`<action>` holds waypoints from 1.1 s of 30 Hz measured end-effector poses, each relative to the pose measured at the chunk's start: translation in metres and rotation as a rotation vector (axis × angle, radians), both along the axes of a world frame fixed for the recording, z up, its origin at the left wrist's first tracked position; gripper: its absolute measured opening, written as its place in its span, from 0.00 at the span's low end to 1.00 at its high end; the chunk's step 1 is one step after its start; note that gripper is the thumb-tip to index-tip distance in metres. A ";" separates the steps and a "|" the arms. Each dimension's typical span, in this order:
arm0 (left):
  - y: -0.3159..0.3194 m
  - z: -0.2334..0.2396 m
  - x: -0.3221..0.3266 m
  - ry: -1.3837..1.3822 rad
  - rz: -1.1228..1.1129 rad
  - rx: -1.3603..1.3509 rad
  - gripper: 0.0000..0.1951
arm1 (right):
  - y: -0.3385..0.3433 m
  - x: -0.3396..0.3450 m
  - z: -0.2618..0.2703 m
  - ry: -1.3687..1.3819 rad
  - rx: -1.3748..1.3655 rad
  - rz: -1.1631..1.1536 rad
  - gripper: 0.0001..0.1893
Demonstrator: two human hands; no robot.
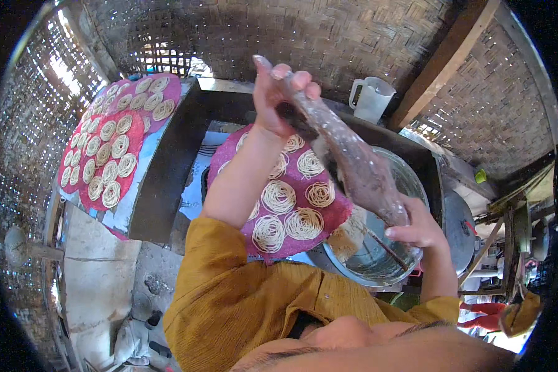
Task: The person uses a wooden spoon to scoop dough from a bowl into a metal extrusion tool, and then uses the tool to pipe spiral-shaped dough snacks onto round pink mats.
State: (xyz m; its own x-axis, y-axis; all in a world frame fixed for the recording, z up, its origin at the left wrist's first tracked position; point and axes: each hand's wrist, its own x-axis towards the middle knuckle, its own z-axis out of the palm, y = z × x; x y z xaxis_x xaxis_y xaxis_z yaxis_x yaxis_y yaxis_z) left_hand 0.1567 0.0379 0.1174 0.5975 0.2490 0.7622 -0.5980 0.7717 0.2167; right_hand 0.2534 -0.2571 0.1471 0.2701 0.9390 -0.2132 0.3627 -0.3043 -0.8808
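Note:
A long, soft brownish bag, seemingly wet and flecked with white, stretches diagonally between my hands. Raised at the upper middle, my left hand grips its narrow upper end. My right hand holds the lower end over a large round basin. Below and left of the bag lies a pinkish-purple mat with several round nests of thin pale strands. Inside the basin are a stick and a tan, fibrous or spongy thing; my right hand partly hides the basin's contents.
More strand nests lie on red and purple mats at the left, beyond a dark raised panel. A translucent pitcher stands by the woven wall. To the right are a large metal lid or pot and a wooden post.

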 end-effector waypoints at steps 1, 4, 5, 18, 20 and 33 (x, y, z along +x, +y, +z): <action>0.005 0.003 -0.001 -0.044 -0.048 0.052 0.18 | 0.002 -0.001 -0.002 0.003 0.010 -0.006 0.42; 0.001 0.001 -0.013 -0.003 -0.046 0.057 0.19 | -0.005 -0.001 -0.011 0.037 -0.024 0.020 0.42; -0.004 -0.001 -0.013 0.005 -0.051 0.060 0.19 | -0.008 -0.001 -0.013 0.030 -0.051 0.050 0.42; -0.038 -0.030 0.031 0.472 -0.242 0.050 0.38 | -0.043 0.008 -0.014 0.044 -0.059 -0.029 0.39; -0.046 -0.064 0.041 0.786 -0.124 0.393 0.39 | -0.039 0.007 -0.017 0.053 -0.021 -0.046 0.39; -0.052 -0.152 0.047 1.359 0.210 1.096 0.25 | -0.030 0.014 -0.031 0.041 0.082 -0.132 0.40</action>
